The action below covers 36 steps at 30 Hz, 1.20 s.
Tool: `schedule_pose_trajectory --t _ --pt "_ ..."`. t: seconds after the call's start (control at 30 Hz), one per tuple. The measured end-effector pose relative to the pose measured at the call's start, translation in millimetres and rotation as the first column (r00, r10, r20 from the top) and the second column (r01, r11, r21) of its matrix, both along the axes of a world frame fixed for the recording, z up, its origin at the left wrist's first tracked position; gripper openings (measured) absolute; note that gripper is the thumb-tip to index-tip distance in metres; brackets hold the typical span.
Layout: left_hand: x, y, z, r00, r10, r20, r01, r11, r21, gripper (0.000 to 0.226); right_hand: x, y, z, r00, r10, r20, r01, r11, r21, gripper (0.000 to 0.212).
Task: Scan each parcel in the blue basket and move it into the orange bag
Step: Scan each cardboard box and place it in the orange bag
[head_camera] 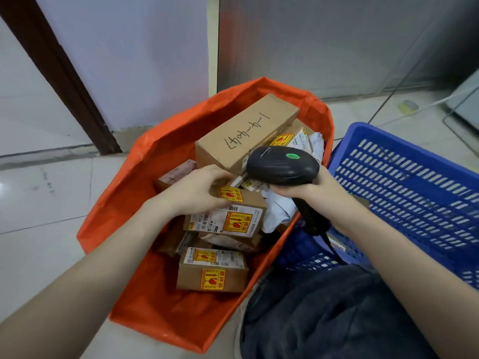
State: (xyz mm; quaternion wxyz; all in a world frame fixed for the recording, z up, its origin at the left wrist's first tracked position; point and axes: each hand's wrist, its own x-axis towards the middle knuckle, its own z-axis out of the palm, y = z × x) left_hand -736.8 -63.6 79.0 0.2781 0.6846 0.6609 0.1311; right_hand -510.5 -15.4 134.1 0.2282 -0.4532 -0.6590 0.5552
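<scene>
At frame centre, the left hand [199, 189] grips a labelled box [228, 216] inside the orange bag [124, 203]; the right hand [308, 189] holds a scanner [282, 165] beside the blue basket [404, 182].

Even indoor light, wide-angle edge distortion
</scene>
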Motion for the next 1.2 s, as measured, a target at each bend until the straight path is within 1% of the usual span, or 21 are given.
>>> schedule_pose_trajectory --t 0.13,0.27,0.37,0.53,0.63,0.77,0.87,1.07,1.13,1.2 --pt "13 7 2 0.984 0.082 0.158 -0.101 0.988 0.114 0.048 2 6 3 1.0 -0.008 0.009 0.008 1.0 0.004 0.053" --pt "26 13 25 0.95 0.098 0.296 -0.156 0.971 0.179 0.038 11 9 13 1.0 -0.018 0.004 0.018 1.0 0.011 0.035" --pt "40 18 45 0.943 0.091 0.319 -0.17 0.958 0.231 0.034 24 9 24 0.999 -0.04 -0.01 0.04 0.998 0.04 0.031" --pt "79 29 81 0.93 0.071 0.361 -0.194 0.928 0.317 0.026 69 8 52 0.99 -0.144 -0.005 0.143 0.983 0.111 0.027" --pt "114 37 100 0.924 0.017 0.382 -0.162 0.922 0.352 0.024 110 8 70 0.977 -0.215 -0.011 0.214 0.964 0.16 0.02" --pt "171 54 108 0.915 -0.083 0.394 -0.083 0.919 0.386 0.022 171 10 79 0.947 -0.319 0.02 0.304 0.919 0.253 0.025" --pt "213 68 103 0.907 -0.133 0.4 -0.028 0.929 0.37 0.022 216 10 76 0.923 -0.383 0.04 0.359 0.893 0.272 0.026" --pt "280 96 74 0.904 -0.212 0.372 0.095 0.946 0.309 0.022 292 11 51 0.895 -0.446 0.005 0.434 0.873 0.222 0.021" --pt "295 106 58 0.908 -0.219 0.357 0.121 0.953 0.276 0.021 310 14 40 0.886 -0.463 -0.008 0.455 0.867 0.204 0.024" --pt "307 116 41 0.911 -0.218 0.351 0.137 0.961 0.241 0.021 324 18 26 0.883 -0.468 -0.024 0.464 0.866 0.188 0.031"
